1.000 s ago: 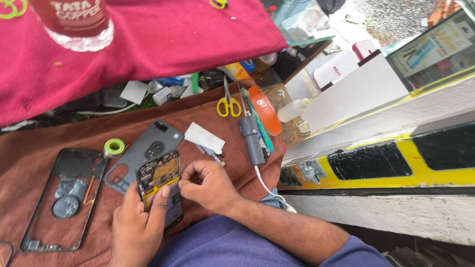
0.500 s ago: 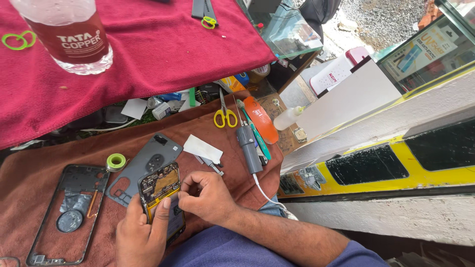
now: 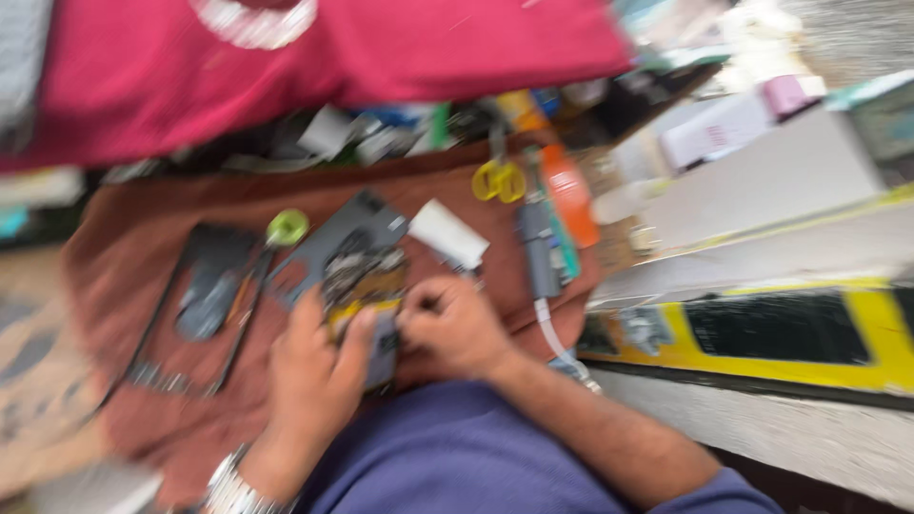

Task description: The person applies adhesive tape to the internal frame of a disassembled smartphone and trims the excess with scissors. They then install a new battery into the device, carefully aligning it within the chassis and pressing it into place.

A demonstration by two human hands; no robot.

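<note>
Head view, heavily motion-blurred; fine detail not readable. Nearest the camera: purple fabric (image 3: 447, 457) across the person's lap and a metal wristwatch (image 3: 228, 490) on the left wrist. Left hand (image 3: 319, 376) lies on the brown cloth (image 3: 143, 238) covering the tabletop, its grip closed around the lower end of an opened phone (image 3: 367, 286), thumb against the phone's right edge. The phone lies face-down just ahead of both hands, inner boards and a yellowish part exposed, resting partly on a grey back cover (image 3: 352, 224). Right hand (image 3: 452, 324) sits touching the phone's right side, fingers curled inward in a pinch at the phone's edge; whether that grip holds a small tool or part, cannot tell because of blur. Left of the phone: a dark phone frame (image 3: 205, 286) flat on the cloth, apart from the hands. Just beyond it, a small green tape roll (image 3: 287, 227) near the back cover's upper left corner. Right of the cover: a white card-like piece (image 3: 447, 233), then a grey handheld tool (image 3: 540, 249) with a white cable (image 3: 552, 333) running down toward the right forearm. Farther on: yellow-handled scissors (image 3: 499, 179) and an orange tube (image 3: 571, 195). Farthest: a red cloth (image 3: 381, 48) across the top of the view.
</note>
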